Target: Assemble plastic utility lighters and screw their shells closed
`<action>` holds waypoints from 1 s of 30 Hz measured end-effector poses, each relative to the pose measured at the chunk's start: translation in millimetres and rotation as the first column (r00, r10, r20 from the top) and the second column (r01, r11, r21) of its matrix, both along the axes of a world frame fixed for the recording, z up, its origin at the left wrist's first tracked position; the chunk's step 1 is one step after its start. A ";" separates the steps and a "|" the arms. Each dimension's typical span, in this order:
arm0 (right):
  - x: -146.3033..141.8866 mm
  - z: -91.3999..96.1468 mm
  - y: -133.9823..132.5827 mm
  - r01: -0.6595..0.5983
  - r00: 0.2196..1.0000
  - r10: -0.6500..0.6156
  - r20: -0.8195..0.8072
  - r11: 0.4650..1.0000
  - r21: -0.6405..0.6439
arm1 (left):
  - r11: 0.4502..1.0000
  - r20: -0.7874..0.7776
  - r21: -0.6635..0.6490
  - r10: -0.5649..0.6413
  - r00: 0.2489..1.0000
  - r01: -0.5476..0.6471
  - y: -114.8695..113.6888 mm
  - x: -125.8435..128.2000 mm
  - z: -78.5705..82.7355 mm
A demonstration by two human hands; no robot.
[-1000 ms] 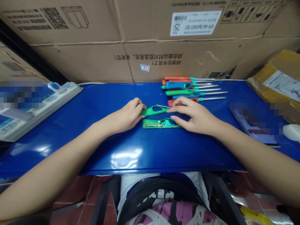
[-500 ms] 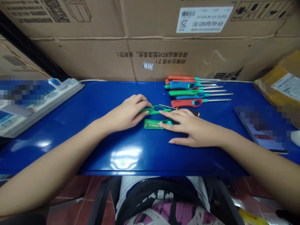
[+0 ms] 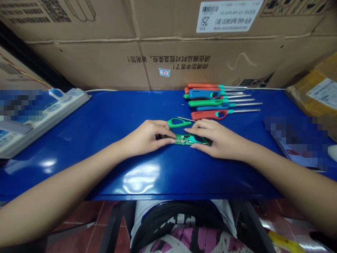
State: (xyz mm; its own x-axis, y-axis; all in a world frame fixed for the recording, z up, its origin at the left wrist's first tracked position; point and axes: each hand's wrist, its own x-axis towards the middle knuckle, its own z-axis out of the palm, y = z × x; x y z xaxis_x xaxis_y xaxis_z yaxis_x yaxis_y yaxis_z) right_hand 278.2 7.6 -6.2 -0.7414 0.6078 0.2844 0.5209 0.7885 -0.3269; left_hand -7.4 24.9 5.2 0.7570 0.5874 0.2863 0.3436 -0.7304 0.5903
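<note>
An opened green lighter body point(image 3: 188, 140) lies on the blue table point(image 3: 105, 140), its inner parts showing. My left hand point(image 3: 147, 137) pinches its left end with curled fingers. My right hand point(image 3: 218, 138) lies over its right end, fingers closed onto it. Just behind the hands rests a separate green handle shell point(image 3: 179, 123) with a thin metal rod beside it, untouched.
A pile of several long-nosed lighters point(image 3: 216, 102) in orange, blue, green and red lies at the back right. A white power strip point(image 3: 39, 112) sits at the left. Cardboard boxes point(image 3: 168, 42) wall off the back. A flat dark device point(image 3: 297, 140) lies at the right.
My left hand let go of the green handle shell and came down onto the opened lighter body. My right hand shifted from lying flat to gripping that body's right end.
</note>
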 end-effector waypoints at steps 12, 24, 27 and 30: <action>-1.6 1.2 -0.1 0.007 1.000 -0.008 -0.020 0.998 -0.055 | 0.994 0.029 -0.106 0.034 0.999 -0.031 1.9 2.8 -2.4; -2.7 4.2 -1.4 0.002 1.000 -0.001 0.014 0.998 -0.067 | 0.988 -0.025 -0.108 0.111 0.993 -0.113 -2.0 4.1 -0.9; -1.5 6.9 -1.5 -0.013 0.998 0.016 0.054 0.998 -0.055 | 0.998 -0.045 -0.005 0.069 0.997 -0.069 -5.2 3.2 0.9; 3.4 12.8 -1.7 -0.022 0.999 0.024 0.027 0.997 -0.069 | 0.995 -0.102 0.098 0.044 0.994 -0.034 -7.4 1.5 2.1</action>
